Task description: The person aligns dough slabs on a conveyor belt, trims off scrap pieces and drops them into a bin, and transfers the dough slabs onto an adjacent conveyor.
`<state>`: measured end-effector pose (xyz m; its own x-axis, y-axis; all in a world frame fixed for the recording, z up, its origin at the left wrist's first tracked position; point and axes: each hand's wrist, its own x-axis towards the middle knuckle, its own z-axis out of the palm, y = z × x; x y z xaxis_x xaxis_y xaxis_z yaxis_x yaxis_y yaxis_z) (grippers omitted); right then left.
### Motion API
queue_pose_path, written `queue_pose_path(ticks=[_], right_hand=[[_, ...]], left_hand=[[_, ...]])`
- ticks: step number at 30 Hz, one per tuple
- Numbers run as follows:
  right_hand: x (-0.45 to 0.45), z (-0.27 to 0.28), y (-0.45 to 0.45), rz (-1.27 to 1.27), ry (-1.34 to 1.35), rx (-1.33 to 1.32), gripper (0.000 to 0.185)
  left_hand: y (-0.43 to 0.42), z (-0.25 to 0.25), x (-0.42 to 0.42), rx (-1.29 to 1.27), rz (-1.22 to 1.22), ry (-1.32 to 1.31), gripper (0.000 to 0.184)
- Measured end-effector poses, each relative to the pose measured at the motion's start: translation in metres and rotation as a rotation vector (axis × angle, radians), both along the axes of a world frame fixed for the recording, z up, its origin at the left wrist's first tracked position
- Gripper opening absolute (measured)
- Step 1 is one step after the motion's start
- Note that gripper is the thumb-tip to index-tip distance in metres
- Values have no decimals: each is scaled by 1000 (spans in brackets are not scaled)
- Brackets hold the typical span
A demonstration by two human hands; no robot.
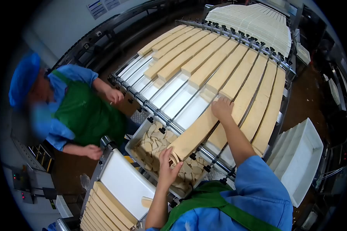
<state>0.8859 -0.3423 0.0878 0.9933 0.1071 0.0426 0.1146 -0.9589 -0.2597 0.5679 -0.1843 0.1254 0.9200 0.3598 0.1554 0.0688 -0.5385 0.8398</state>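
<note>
A long, pale-yellow bar (194, 136) lies aslant across the front rail of the laned rack, its near end sticking out over a bin. My left hand (167, 169) is at that near end, fingers and thumb curled round a thin, curved end slice (175, 157). Whether the slice is fully separate from the bar I cannot tell. My right hand (222, 108) grips the bar's far end from above, with the fingers bent over it. More pale-yellow bars (250, 82) lie side by side in the lanes, some reaching nearer the front than others.
Below the rail stands a bin (137, 156) of off-cut slices. At lower left, a white conveyor (125, 184) carries several bars. A white tub (297, 161) stands at right. A co-worker in a green apron (86, 111) stands at left, both hands near the rack and conveyor.
</note>
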Motion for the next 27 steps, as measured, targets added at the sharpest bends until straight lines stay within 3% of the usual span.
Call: queue_pose_path(ticks=[3,5,7,8,11,12,13,15,16,18,23,27], right_hand=[[11,-26,-4,9,-217,-60,45],[0,-5,-7,4,-194,-109,42],[-20,15,-6,103,-251,170,44],[-31,13,-2,112,-242,168,44],[-80,8,11,419,-348,469,44],[-104,14,13,513,-337,613,44],[-128,22,13,533,-325,616,44],[-166,34,13,846,-305,647,43],[-170,28,16,882,-279,655,43],[-172,14,16,853,-433,305,44],[-166,-5,19,892,-549,261,19],[-163,-4,19,899,-499,326,26]], left_hand=[[-2,1,20,62,-29,-37,63],[-8,-3,25,27,-35,1,61],[-13,-17,42,-63,-89,-21,60],[-22,-5,50,9,-89,28,57],[-29,-5,56,-154,-33,45,55],[-27,-7,53,-19,-47,16,55],[-25,-9,50,-22,-25,21,55],[-21,-19,40,-24,30,-56,57],[-18,-27,33,143,91,-92,60],[-23,-32,12,166,219,-76,60],[-29,-51,-68,49,521,37,59],[-43,-102,-157,155,1143,145,59]])
